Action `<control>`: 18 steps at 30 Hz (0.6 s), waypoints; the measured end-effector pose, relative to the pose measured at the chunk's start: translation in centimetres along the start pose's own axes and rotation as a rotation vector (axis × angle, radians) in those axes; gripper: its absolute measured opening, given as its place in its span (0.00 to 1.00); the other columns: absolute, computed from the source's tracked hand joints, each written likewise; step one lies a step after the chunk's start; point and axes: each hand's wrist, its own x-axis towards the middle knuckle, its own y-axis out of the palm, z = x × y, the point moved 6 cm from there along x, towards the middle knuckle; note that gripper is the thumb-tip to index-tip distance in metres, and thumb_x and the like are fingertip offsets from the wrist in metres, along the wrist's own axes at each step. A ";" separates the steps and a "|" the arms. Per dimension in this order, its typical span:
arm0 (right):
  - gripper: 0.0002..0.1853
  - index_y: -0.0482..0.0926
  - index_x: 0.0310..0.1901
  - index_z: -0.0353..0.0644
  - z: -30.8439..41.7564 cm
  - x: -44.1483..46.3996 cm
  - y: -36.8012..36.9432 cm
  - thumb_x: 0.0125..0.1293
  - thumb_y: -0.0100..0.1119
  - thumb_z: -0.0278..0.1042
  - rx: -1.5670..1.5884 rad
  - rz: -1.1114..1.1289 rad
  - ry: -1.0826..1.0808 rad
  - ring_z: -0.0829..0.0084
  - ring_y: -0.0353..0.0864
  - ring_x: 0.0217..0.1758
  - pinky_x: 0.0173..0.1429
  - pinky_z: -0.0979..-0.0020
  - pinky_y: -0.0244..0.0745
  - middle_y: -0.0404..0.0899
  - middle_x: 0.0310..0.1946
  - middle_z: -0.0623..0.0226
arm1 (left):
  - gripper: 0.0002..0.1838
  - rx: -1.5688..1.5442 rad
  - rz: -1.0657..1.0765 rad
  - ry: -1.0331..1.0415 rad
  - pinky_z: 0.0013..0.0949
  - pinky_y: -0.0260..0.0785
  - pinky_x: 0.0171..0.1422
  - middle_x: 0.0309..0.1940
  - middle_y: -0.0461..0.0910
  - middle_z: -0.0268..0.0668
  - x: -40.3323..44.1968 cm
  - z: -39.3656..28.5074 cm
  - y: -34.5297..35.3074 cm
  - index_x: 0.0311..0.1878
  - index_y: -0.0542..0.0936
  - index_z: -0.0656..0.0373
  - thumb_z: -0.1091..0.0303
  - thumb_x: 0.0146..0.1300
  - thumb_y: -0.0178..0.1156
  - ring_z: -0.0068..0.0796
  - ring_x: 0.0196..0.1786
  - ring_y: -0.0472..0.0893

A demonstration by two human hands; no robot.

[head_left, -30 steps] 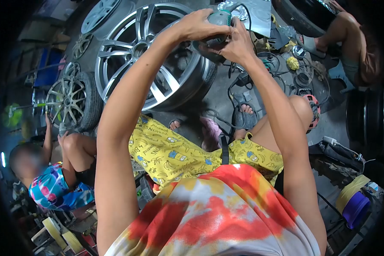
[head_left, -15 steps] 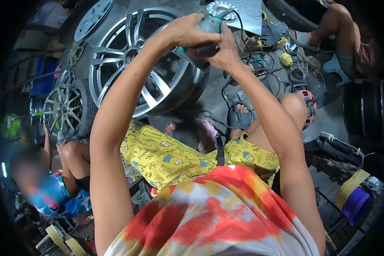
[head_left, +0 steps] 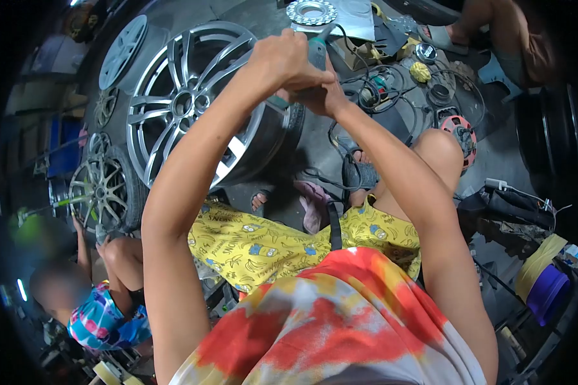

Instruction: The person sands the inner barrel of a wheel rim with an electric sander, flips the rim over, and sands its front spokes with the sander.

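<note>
A green-and-grey corded power tool [head_left: 316,52] is gripped in both hands at the right edge of a silver alloy wheel [head_left: 181,102]. My left hand [head_left: 284,63] wraps over its near left side, with the fingers closed. My right hand [head_left: 325,96] holds it from below and the right, also closed. Most of the tool's body and its working end are hidden behind my hands, so I cannot tell whether it touches the rim. The tool's cord [head_left: 348,43] runs off to the right from its top.
On the left, another person [head_left: 99,314] sits by a spoked wheel with tyre [head_left: 99,183]. A second person's leg [head_left: 472,22] shows at the upper right. Tangled cables [head_left: 372,96], a toothed metal ring [head_left: 311,11] and a red-rimmed round item [head_left: 459,138] lie around. A purple spool [head_left: 547,295] is at right.
The view has shifted slightly, and the wheel sits a little lower and further left. My hands have tilted with the tool, and its dark lower part is now covered.
</note>
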 end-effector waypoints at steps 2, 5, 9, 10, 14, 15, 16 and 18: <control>0.45 0.81 0.63 0.41 -1.5 1.2 0.8 0.54 0.76 0.71 0.206 0.057 0.070 0.49 0.75 0.62 0.73 0.51 0.66 0.82 0.60 0.53 | 0.50 0.007 -0.038 0.022 0.52 0.80 0.63 0.57 0.85 0.62 2.5 0.5 -0.5 0.59 0.84 0.70 0.27 0.52 0.68 0.61 0.59 0.87; 0.38 0.87 0.55 0.45 0.5 4.0 -2.9 0.60 0.70 0.74 -0.051 0.113 0.118 0.55 0.79 0.62 0.75 0.55 0.65 0.88 0.56 0.59 | 0.53 -0.060 0.158 -0.038 0.51 0.80 0.64 0.55 0.86 0.64 5.8 1.9 -0.4 0.55 0.88 0.71 0.22 0.49 0.66 0.62 0.59 0.87; 0.38 0.86 0.60 0.47 0.5 4.1 -3.1 0.61 0.71 0.72 -0.002 0.058 0.174 0.57 0.82 0.64 0.79 0.56 0.63 0.88 0.60 0.60 | 0.54 -0.043 0.141 -0.024 0.52 0.80 0.65 0.56 0.86 0.63 6.5 2.6 -0.3 0.57 0.87 0.70 0.21 0.49 0.66 0.61 0.59 0.87; 0.38 0.86 0.60 0.47 0.4 3.8 -2.8 0.61 0.71 0.72 0.001 0.055 0.172 0.57 0.82 0.64 0.79 0.56 0.63 0.88 0.60 0.60 | 0.54 -0.038 0.140 -0.024 0.52 0.80 0.65 0.56 0.86 0.63 6.0 2.7 -0.1 0.57 0.87 0.70 0.21 0.49 0.66 0.61 0.59 0.87; 0.49 0.73 0.67 0.37 -0.3 0.9 0.9 0.51 0.86 0.58 1.171 -0.055 0.086 0.64 0.81 0.65 0.74 0.59 0.73 0.84 0.57 0.57 | 0.54 -0.069 0.126 -0.034 0.50 0.78 0.67 0.58 0.84 0.61 1.6 1.9 -0.6 0.61 0.82 0.69 0.23 0.49 0.68 0.61 0.61 0.85; 0.60 0.63 0.74 0.32 1.8 0.6 -0.4 0.52 0.79 0.70 0.659 0.157 0.185 0.54 0.65 0.77 0.82 0.55 0.59 0.72 0.67 0.45 | 0.54 -0.077 0.084 -0.024 0.50 0.77 0.67 0.59 0.83 0.60 0.2 1.4 -0.5 0.62 0.81 0.69 0.25 0.48 0.70 0.60 0.62 0.84; 0.71 0.53 0.80 0.28 3.6 0.0 -2.4 0.53 0.71 0.81 0.136 0.347 0.263 0.43 0.49 0.88 0.90 0.51 0.45 0.60 0.77 0.33 | 0.54 -0.082 0.038 -0.019 0.50 0.77 0.68 0.60 0.82 0.59 -1.2 1.2 -0.5 0.63 0.80 0.69 0.26 0.47 0.71 0.59 0.63 0.84; 0.70 0.48 0.80 0.24 0.5 -3.0 0.6 0.53 0.79 0.68 0.000 0.212 0.148 0.37 0.54 0.85 0.88 0.51 0.51 0.55 0.79 0.31 | 0.54 -0.115 0.068 -0.018 0.49 0.77 0.68 0.60 0.81 0.57 -4.8 -0.5 -2.4 0.63 0.79 0.70 0.30 0.45 0.73 0.58 0.63 0.83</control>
